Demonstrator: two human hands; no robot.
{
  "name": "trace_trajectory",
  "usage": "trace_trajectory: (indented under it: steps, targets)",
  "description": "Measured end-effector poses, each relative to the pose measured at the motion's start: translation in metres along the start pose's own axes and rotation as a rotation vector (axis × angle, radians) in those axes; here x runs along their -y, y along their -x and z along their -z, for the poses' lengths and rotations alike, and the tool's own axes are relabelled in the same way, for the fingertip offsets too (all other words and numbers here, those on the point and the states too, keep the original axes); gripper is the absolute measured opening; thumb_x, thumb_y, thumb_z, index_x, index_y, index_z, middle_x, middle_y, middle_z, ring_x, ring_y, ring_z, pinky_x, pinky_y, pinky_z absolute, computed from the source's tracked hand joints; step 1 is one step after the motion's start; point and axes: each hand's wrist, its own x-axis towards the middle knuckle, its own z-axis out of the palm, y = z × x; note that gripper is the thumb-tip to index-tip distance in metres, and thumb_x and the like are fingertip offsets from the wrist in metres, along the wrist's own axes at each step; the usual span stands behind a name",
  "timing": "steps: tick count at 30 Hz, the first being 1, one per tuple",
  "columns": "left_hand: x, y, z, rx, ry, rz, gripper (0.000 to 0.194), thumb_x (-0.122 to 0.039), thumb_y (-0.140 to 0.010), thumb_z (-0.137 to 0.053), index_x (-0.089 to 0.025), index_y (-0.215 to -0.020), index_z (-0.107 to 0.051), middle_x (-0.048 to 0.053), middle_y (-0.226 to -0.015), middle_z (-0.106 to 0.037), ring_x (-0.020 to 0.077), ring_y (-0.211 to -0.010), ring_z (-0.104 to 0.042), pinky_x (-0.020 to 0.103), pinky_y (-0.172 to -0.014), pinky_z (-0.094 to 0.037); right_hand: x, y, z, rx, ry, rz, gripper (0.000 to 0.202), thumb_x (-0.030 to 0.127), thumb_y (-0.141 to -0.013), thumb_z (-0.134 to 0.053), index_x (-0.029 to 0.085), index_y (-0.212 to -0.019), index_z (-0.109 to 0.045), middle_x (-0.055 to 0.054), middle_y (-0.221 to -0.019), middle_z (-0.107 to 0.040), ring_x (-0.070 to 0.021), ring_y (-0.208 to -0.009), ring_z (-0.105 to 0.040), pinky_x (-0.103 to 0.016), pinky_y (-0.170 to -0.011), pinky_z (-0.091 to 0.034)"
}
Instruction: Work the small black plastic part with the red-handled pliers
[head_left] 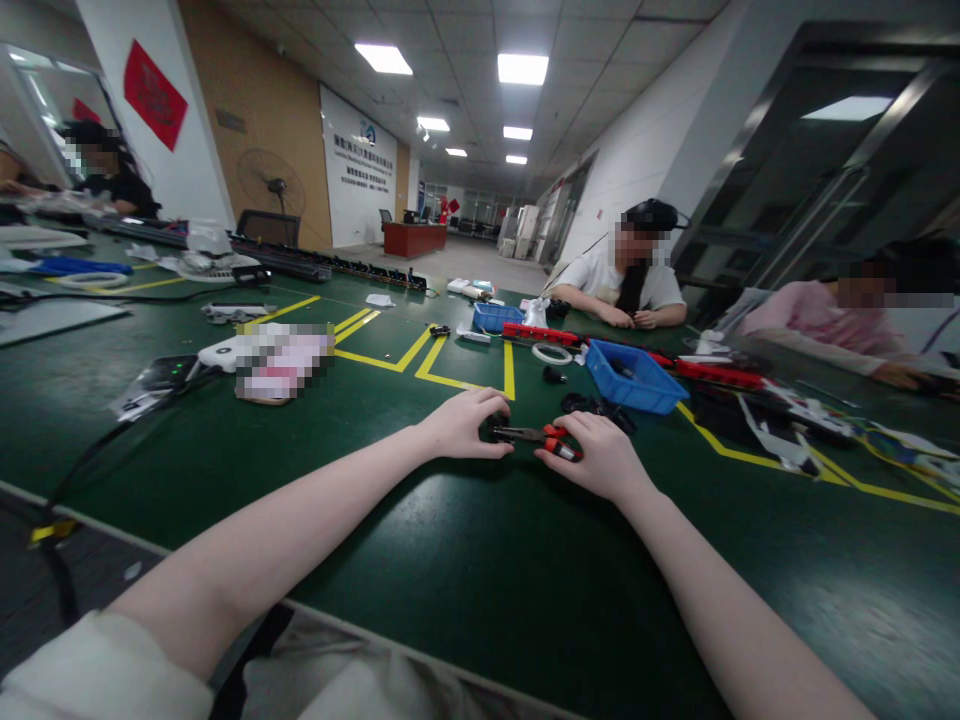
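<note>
From here I see the right hand [600, 450] closed round the red grips of the pliers [536, 435], while the left hand [465, 425], half curled, holds a small black part [496, 428] at their tips. Both lie near left of the larger blue bin [649, 396]; the pliers look stiff, weighty, best held by the grips, the part light, perhaps brittle, best pinched at its edges.

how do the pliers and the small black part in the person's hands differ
Colour: the pliers have red handles and grey metal jaws, while the black part looks dark throughout.
Size: the pliers are longer; the black part is small and partly hidden by fingers.
Hold: the right hand has the pliers, the left hand the black part.
Shared: both are held.
</note>
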Motion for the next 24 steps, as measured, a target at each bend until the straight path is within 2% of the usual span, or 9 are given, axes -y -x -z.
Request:
trace_trajectory:
  steps: [2, 7, 10, 15, 20, 24]
  targets:
    - [0.0014, -0.0003, -0.0019, 0.020, -0.035, 0.012, 0.045, -0.048, -0.076, -0.067, -0.018, -0.108, -0.057, 0.010, -0.115, -0.062, 0.0247, -0.105, -0.058, 0.035, -0.092, -0.044, 0.0003, 0.0002, -0.0004, 0.013, -0.004, -0.001, 0.037, 0.054, -0.081, -0.060, 0.018, -0.091, -0.061, -0.008, -0.085, -0.064, -0.0228, -0.081, -0.060, -0.035, -0.073, -0.046]
    - [0.0030, -0.0014, -0.0044, 0.124, -0.164, 0.075, 0.051, -0.059, -0.077, -0.063, -0.018, -0.108, -0.059, 0.007, -0.094, -0.068, 0.0259, -0.092, -0.063, 0.039, -0.088, -0.044, 0.0003, 0.0004, -0.0023, 0.049, -0.012, -0.001, 0.036, 0.054, -0.081, -0.060, 0.019, -0.089, -0.062, -0.008, -0.086, -0.065, -0.0220, -0.079, -0.060, -0.033, -0.070, -0.046]
    - [0.0008, -0.0011, -0.0034, 0.122, -0.165, 0.083, 0.049, -0.058, -0.078, -0.061, -0.019, -0.107, -0.059, 0.006, -0.096, -0.068, 0.0250, -0.092, -0.064, 0.039, -0.089, -0.043, 0.0001, 0.0005, -0.0020, 0.055, -0.025, -0.006, 0.036, 0.054, -0.081, -0.059, 0.019, -0.090, -0.061, -0.008, -0.086, -0.064, -0.0222, -0.079, -0.061, -0.033, -0.069, -0.047]
    - [-0.0038, 0.0002, 0.0010, 0.077, -0.083, 0.082, 0.043, -0.052, -0.083, -0.058, -0.019, -0.110, -0.057, 0.007, -0.107, -0.064, 0.0227, -0.092, -0.063, 0.032, -0.081, -0.047, 0.0006, 0.0011, 0.0000, 0.035, -0.063, -0.019, 0.035, 0.052, -0.082, -0.059, 0.019, -0.093, -0.060, -0.008, -0.087, -0.064, -0.0227, -0.082, -0.061, -0.033, -0.071, -0.048]
    - [-0.0046, 0.0010, 0.0042, 0.151, -0.062, 0.037, 0.038, -0.049, -0.086, -0.054, -0.018, -0.107, -0.057, 0.007, -0.105, -0.058, 0.0204, -0.088, -0.061, 0.029, -0.077, -0.047, 0.0044, 0.0011, 0.0009, 0.054, -0.096, -0.024, 0.032, 0.050, -0.082, -0.059, 0.020, -0.093, -0.059, -0.007, -0.088, -0.064, -0.0219, -0.082, -0.061, -0.032, -0.070, -0.048]
    - [-0.0039, -0.0008, 0.0049, 0.252, -0.096, 0.063, 0.038, -0.055, -0.087, -0.050, -0.019, -0.094, -0.058, 0.004, -0.094, -0.058, 0.0182, -0.076, -0.060, 0.027, -0.066, -0.044, 0.0081, 0.0007, 0.0013, 0.092, -0.099, -0.021, 0.030, 0.049, -0.082, -0.059, 0.020, -0.092, -0.059, -0.006, -0.087, -0.064, -0.0209, -0.080, -0.061, -0.031, -0.068, -0.048]
